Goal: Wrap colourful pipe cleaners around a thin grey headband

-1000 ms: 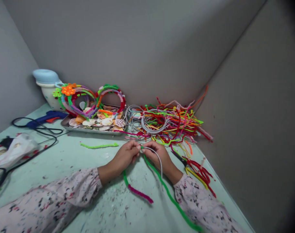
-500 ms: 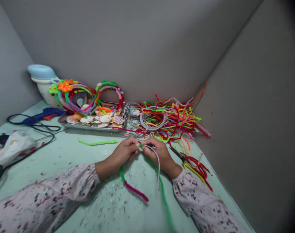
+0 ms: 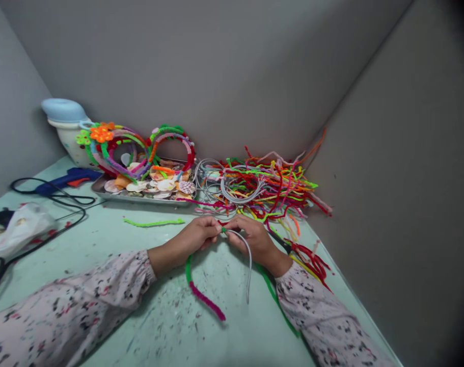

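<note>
My left hand is closed, pinching a thin grey wire hoop at its middle. Below that hand hangs the hoop's covered end, wound with green and magenta pipe cleaner. Bare wire curves down from the pinch on the other side. Right beside it, my right hand is closed, fingertips at the green winding. From under this hand a long green pipe cleaner trails across the table beside the sleeve; its part inside the fingers is hidden. A bit of red shows between the two hands.
Behind my hands are a metal tray of seashells with wrapped hoops on it, and a pile of pipe cleaners with coiled wire. Scissors lie right; a blue glue gun, black cable and plastic bag left.
The green pipe cleaner's trailing length has swung right, partly under my right sleeve. My right hand has shifted slightly right, and the covered end has swung a little left.
</note>
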{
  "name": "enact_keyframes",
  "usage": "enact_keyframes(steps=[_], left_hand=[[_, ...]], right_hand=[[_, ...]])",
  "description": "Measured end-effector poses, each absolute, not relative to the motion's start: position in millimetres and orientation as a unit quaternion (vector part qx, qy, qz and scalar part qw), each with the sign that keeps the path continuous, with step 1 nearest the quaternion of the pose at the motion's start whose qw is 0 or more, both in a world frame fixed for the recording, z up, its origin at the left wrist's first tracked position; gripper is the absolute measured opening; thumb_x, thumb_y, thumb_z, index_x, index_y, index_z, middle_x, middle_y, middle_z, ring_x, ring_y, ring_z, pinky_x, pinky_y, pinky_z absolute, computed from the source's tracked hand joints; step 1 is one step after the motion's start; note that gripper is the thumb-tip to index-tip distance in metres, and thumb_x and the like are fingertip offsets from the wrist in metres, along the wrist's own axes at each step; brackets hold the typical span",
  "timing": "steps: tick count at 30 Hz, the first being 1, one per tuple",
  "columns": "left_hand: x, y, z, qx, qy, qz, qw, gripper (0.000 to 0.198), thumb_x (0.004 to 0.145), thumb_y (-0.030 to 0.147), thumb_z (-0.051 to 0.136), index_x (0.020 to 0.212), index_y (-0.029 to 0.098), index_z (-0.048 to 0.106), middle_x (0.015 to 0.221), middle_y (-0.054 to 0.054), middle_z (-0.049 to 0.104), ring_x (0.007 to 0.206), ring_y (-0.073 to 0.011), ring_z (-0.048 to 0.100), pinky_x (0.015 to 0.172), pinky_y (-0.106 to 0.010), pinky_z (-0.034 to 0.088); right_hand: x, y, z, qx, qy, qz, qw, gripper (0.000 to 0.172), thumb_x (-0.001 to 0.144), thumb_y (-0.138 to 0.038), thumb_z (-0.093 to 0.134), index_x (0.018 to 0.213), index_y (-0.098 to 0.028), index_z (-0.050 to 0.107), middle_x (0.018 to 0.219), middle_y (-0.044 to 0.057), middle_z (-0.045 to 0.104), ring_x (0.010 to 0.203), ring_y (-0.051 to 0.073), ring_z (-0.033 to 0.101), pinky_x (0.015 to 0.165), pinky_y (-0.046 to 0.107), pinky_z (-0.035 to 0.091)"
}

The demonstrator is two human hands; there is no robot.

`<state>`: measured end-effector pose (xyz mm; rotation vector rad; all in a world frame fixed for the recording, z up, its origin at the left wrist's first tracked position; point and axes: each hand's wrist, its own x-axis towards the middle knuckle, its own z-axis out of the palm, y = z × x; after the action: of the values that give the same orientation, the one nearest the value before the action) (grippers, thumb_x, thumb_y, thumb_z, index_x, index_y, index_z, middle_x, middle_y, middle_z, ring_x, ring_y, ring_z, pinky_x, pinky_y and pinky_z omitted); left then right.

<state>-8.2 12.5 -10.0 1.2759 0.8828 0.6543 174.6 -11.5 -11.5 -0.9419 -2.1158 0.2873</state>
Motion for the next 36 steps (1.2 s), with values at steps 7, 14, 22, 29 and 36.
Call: enact_keyframes(steps=[7, 14, 22, 29, 36], left_hand=[[-7.8, 13.9, -8.8, 0.555, 0.405, 0.275, 0.672, 0.013, 0.076, 0.026, 0.057, 0.069, 0.016, 0.051, 0.052, 0.005, 0.048, 0.033, -0.0037, 0.031, 0.035, -0.019, 0.017], [-7.9, 15.3, -10.5, 0.551, 0.407, 0.262, 0.68, 0.015, 0.076, 0.027, 0.057, 0.067, 0.016, 0.051, 0.052, 0.004, 0.048, 0.031, -0.0031, 0.03, 0.033, -0.019, 0.015], [-9.5, 9.9, -4.4, 0.529, 0.399, 0.276, 0.696, 0.01, 0.075, 0.022, 0.057, 0.068, 0.015, 0.052, 0.047, 0.007, 0.041, 0.033, -0.0032, 0.027, 0.034, -0.018, 0.016], [-11.7, 9.0, -3.0, 0.496, 0.363, 0.299, 0.73, 0.011, 0.075, 0.023, 0.058, 0.071, 0.015, 0.05, 0.052, 0.007, 0.041, 0.034, -0.0019, 0.026, 0.034, -0.017, 0.013], [-13.0, 8.7, -4.1, 0.517, 0.35, 0.304, 0.719, 0.022, 0.078, 0.03, 0.058, 0.068, 0.017, 0.044, 0.053, 0.007, 0.037, 0.036, -0.0023, 0.025, 0.035, -0.018, 0.014]], right_hand=[[176.9, -11.7, -11.0, -0.357, -0.86, 0.06, 0.359, 0.014, 0.082, -0.012, 0.053, 0.091, -0.018, 0.062, 0.08, 0.006, 0.064, 0.075, 0.016, 0.059, 0.067, 0.028, 0.046], [178.4, -13.0, -13.3, -0.368, -0.869, 0.007, 0.33, 0.013, 0.083, -0.014, 0.053, 0.092, -0.017, 0.062, 0.083, 0.007, 0.065, 0.077, 0.017, 0.06, 0.069, 0.028, 0.047], [179.9, -15.6, -19.8, -0.359, -0.871, -0.018, 0.335, 0.016, 0.087, -0.015, 0.05, 0.096, -0.017, 0.063, 0.088, 0.008, 0.066, 0.083, 0.018, 0.06, 0.074, 0.031, 0.047], [176.0, -14.5, -25.7, -0.416, -0.737, 0.288, 0.448, 0.022, 0.081, -0.028, 0.063, 0.101, -0.019, 0.061, 0.087, 0.005, 0.065, 0.075, 0.015, 0.061, 0.069, 0.03, 0.05], [180.1, -8.8, -28.9, -0.428, -0.592, 0.524, 0.439, 0.024, 0.073, -0.031, 0.07, 0.092, -0.018, 0.065, 0.075, -0.001, 0.065, 0.059, 0.009, 0.057, 0.059, 0.024, 0.048]])
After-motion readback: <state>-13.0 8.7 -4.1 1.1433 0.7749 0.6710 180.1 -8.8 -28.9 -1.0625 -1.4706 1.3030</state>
